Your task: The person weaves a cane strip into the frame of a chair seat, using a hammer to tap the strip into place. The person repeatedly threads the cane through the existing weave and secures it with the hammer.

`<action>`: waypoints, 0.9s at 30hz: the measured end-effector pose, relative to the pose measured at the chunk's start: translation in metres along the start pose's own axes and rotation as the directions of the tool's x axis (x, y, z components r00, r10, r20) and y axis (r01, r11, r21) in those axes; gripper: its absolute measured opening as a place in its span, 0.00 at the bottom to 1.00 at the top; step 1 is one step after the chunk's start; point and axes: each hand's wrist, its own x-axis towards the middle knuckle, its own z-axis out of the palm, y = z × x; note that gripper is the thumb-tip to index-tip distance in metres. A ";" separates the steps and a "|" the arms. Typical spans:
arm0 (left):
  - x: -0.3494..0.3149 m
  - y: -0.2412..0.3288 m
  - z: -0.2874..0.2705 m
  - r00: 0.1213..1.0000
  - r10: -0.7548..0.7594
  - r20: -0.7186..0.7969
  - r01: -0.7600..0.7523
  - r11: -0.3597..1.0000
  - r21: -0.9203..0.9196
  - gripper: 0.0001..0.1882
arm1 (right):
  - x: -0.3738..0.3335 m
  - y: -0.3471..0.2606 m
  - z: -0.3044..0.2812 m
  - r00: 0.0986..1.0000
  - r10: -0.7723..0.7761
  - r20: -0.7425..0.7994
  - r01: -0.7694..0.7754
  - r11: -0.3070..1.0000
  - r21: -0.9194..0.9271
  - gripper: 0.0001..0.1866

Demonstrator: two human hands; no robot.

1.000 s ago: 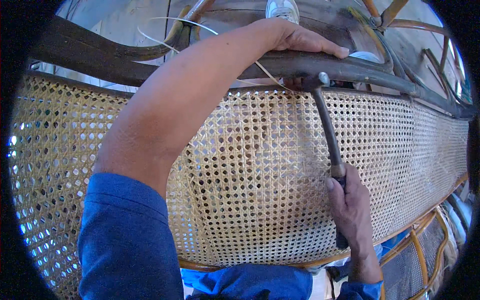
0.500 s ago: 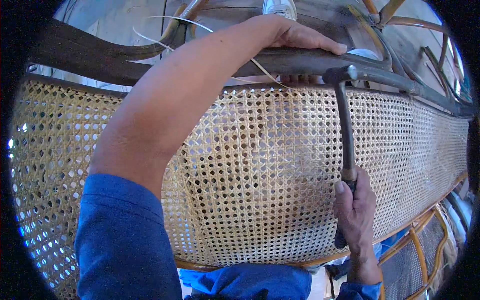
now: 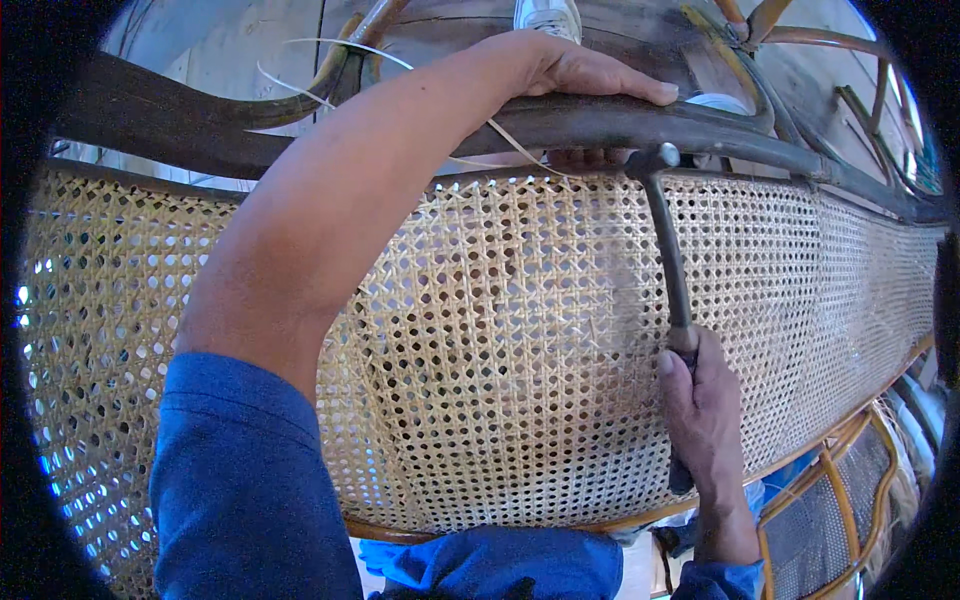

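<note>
A sheet of woven cane webbing with open holes stretches across the view below a dark wooden rail. My left hand reaches over and grips this rail: its thumb lies along the top, and some fingertips show on the near side. Around its handle, my right hand holds a hammer upright in the view. The hammer's head is over the webbing's upper edge, just below the rail; whether it touches cannot be told. A thin pale cane strand hangs loose over the rail beside my left forearm.
Bent cane poles rise at the far right behind the rail. An orange-brown pole frame with grey mesh stands at the lower right. A white shoe shows at the top, on grey floorboards.
The hammer has moved slightly left, its head lower against the webbing's upper edge. My left hand keeps its grip on the rail. The whole view has shifted a little.
</note>
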 end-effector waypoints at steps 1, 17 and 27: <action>0.002 -0.001 -0.002 1.000 0.005 0.007 -0.005 1.000 0.009 0.34 | 0.000 0.003 -0.001 1.000 -0.004 0.025 0.003 0.998 0.065 0.13; -0.006 0.006 0.000 0.999 -0.047 0.015 0.046 0.998 0.051 0.34 | -0.005 0.007 -0.006 0.999 0.027 -0.031 -0.023 0.991 0.132 0.11; -0.006 0.004 0.002 0.998 -0.058 0.005 0.058 0.998 -0.002 0.34 | -0.003 0.023 -0.006 0.999 0.042 -0.029 -0.037 0.986 0.161 0.13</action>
